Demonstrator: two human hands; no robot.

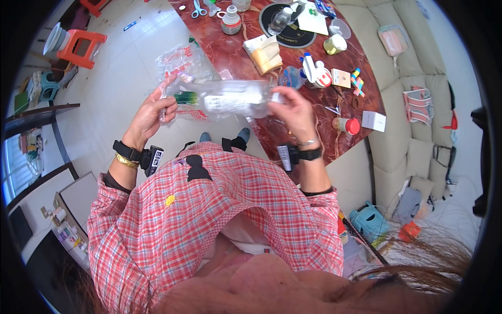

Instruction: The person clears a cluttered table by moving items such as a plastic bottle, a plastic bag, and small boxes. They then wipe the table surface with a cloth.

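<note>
My left hand (159, 104) grips the edge of a clear plastic bag (184, 59) with red printing; the bag hangs over the floor beside the table. Something green shows through the film near my fingers. In my right hand (292, 106) is the narrow end of a clear plastic bottle (235, 98), lying sideways and blurred by motion. The bottle's other end is at the bag, close to my left hand; whether it is inside the bag I cannot tell.
On the red marbled table (341, 145) stand a jar with a red lid (347, 126), a white box (373, 121), a tissue pack (263, 54), a yellow-green mug (335, 44) and another clear bottle (280, 20). Blue scissors (199, 9) lie at the far edge. An orange stool (81, 48) stands on the floor.
</note>
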